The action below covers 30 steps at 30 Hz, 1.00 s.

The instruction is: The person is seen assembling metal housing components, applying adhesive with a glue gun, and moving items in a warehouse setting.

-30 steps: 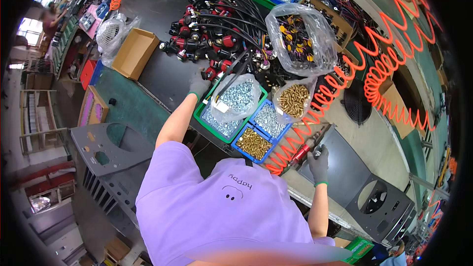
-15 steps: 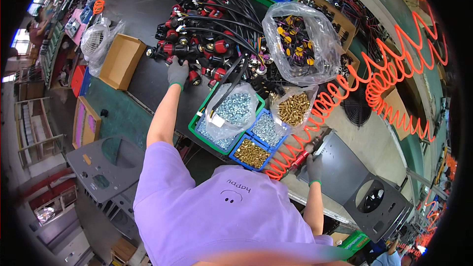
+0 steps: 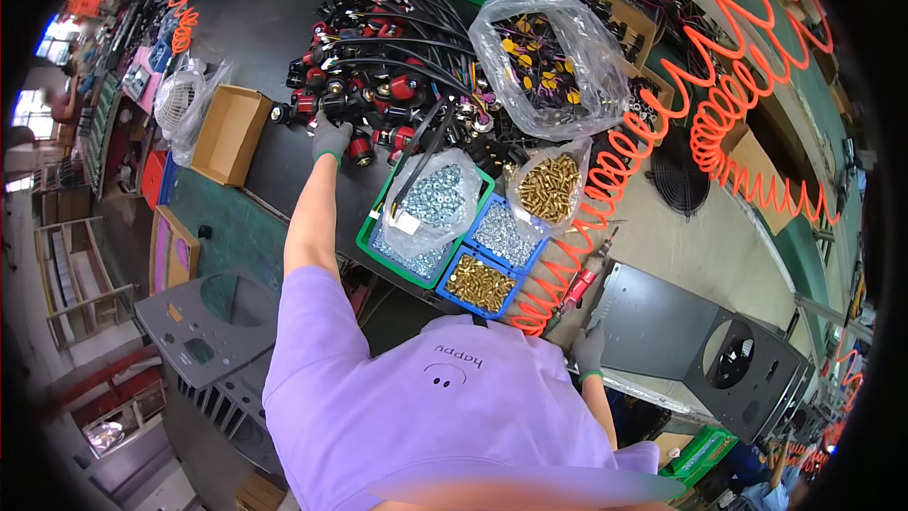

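Observation:
My left hand (image 3: 330,139), in a grey glove, reaches into the near-left edge of a heap of red-and-black cylindrical parts (image 3: 402,88). Its fingers are bent down among them, and what they close on is hidden. My right hand (image 3: 588,350), gloved too, grips the near-left corner of a dark grey sheet-metal panel (image 3: 653,322) that has a large round opening. Just beyond that hand lies a red hand-held tool (image 3: 578,290), beside an orange coiled air hose (image 3: 615,166). Black cables (image 3: 426,33) lie over the heap.
Green and blue bins (image 3: 438,289) hold bagged nuts, screws and brass fasteners (image 3: 480,284). Behind them is a clear bag (image 3: 487,76) of black-and-yellow parts. An open cardboard box (image 3: 230,137) and a white fan (image 3: 178,99) stand left; another grey panel (image 3: 203,322) is lower left.
My right hand has shifted from beside the red tool to the panel's near corner, and the panel has turned and come closer to me. My left fingers have sunk further among the parts.

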Tool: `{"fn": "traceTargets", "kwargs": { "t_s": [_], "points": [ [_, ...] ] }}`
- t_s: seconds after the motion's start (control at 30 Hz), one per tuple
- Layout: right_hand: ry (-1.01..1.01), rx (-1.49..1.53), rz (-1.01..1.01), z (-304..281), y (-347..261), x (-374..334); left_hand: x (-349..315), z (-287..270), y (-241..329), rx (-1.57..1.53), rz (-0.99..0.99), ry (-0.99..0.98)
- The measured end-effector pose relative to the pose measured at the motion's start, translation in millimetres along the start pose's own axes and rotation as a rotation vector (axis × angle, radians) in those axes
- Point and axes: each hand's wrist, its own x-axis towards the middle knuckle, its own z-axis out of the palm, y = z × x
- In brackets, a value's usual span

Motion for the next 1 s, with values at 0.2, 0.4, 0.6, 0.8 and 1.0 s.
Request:
{"fn": "traceTargets", "kwargs": {
  "t_s": [0.2, 0.4, 0.6, 0.8, 1.0],
  "points": [
    [-0.06, 0.092, 0.043, 4.0, 9.0, 2.5, 3.2, -2.2, -9.1, 0.038, 0.042, -0.103],
    [-0.039, 0.06, 0.044, 3.0, 1.2, 0.0, -6.2, 5.0, -23.8, -0.157, 0.007, 0.022],
    [-0.088, 0.115, 0.162, -2.5, -5.6, 0.3, -12.8, 5.7, 8.8, -0.092, -0.14, 0.063],
    [-0.032, -0.017, -0.016, -8.9, -8.8, -1.7, -52.6, 0.4, -6.3, -0.446, -0.03, 0.156],
    [-0.072, -0.032, 0.033, -36.2, 0.0, 4.3, -90.5, -32.6, -46.3, -0.701, -0.177, -0.058]
  ]
}}
